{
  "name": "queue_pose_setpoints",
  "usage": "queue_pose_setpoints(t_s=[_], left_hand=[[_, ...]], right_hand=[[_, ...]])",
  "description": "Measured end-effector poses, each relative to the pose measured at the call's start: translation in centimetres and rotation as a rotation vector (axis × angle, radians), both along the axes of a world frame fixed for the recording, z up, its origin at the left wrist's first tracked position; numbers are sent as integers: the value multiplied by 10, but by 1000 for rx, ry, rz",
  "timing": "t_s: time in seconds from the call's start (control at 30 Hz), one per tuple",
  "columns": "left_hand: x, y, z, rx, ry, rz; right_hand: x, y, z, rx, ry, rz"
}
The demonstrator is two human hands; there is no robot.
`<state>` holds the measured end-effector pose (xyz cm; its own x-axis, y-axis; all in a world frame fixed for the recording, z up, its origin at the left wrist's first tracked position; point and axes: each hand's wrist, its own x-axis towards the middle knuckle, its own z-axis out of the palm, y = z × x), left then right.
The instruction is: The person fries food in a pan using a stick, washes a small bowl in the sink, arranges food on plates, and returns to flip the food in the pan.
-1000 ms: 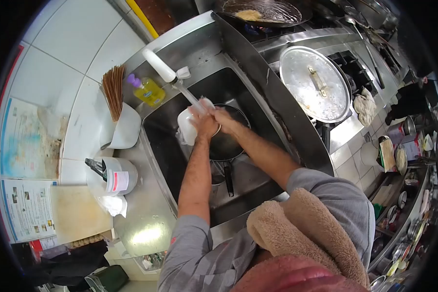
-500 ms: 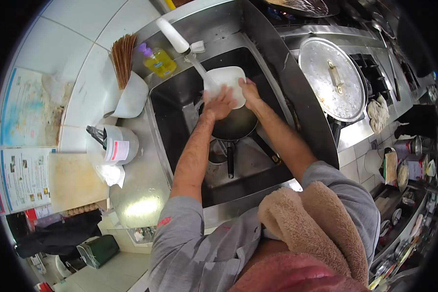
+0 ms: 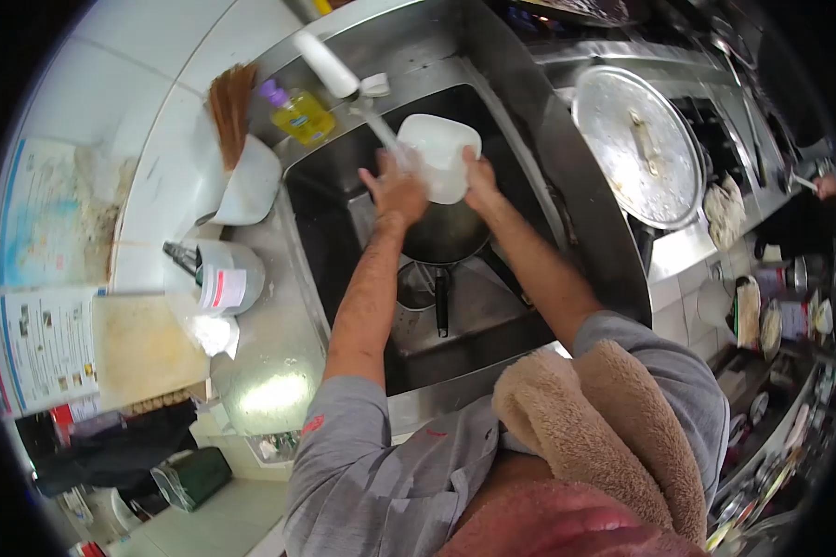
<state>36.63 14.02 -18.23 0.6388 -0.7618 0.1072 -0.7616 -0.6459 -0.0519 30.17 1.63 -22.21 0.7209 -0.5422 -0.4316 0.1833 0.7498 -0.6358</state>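
A white square bowl [image 3: 441, 148] is held tilted over the sink [image 3: 308, 237]. Its right rim is pinched between the thumb and fingers of my right hand [image 3: 480, 182]. My left hand [image 3: 401, 192] is at the bowl's left side with its thumb stuck out and its fingers apart, blurred by motion; whether it touches the bowl I cannot tell. Water runs from the white tap [image 3: 327, 65] down toward my left hand and the bowl. Below both hands a dark pan [image 3: 446, 237] lies in the sink, its black handle [image 3: 442, 302] pointing toward me.
A yellow soap bottle [image 3: 302, 116] stands on the sink's back ledge. To the left are a container [image 3: 251, 186] with a stick brush [image 3: 229, 111] and a white bucket [image 3: 232, 278]. On the right, a large metal lid [image 3: 636, 153] lies by the stove, near a cloth [image 3: 724, 213].
My left hand has shifted left from across the bowl to its side, uncovering more of it. The bowl has moved slightly up and right with my right hand. At far right, another person's hand appears.
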Motion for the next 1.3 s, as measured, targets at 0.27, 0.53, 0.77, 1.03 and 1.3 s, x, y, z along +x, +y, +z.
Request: queue_pose_setpoints(t_s=[0.27, 0.53, 0.77, 1.03, 1.3], left_hand=[[68, 8, -25, -778, 586, 226], [-8, -33, 19, -110, -31, 313], [-2, -13, -41, -54, 568, -556], [28, -23, -14, -243, 79, 229], [36, -41, -98, -617, 452, -315]], right_hand=[[-9, 3, -40, 247, -338, 321], [7, 26, -18, -179, -91, 252], [4, -34, -20, -705, 283, 154], [30, 16, -135, 233, -97, 93], [5, 13, 6, -210, 236, 149]])
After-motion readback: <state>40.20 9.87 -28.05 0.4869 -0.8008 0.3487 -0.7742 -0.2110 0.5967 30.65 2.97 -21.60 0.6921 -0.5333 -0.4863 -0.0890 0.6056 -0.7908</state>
